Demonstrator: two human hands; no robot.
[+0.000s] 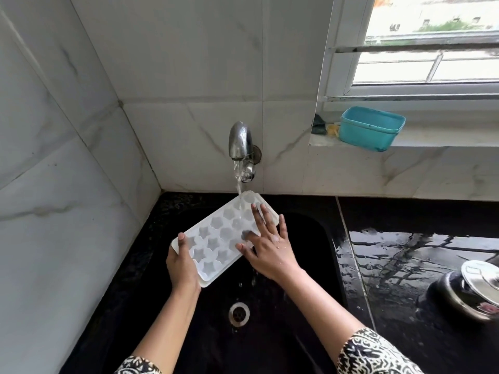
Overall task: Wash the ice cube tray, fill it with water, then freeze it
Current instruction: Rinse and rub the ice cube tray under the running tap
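Head view: patterned sleeves (372, 352) at bottom edge, drain (239, 313) in black sink (205, 346) below the hands. Left hand (181, 268) grips ice cube tray (216, 238) at its near short end, thumb on top rim, other fingers hidden underneath. Right hand (267, 244) lies flat on the star-shaped cavities, fingers straight and spread, gripping nothing. Tray is above the sink, far end under the water stream (238, 182) from the wall tap (240, 140). Steel pot (469, 290) on wet table (405, 265) at right; teal tub (371, 128) on window sill beyond.
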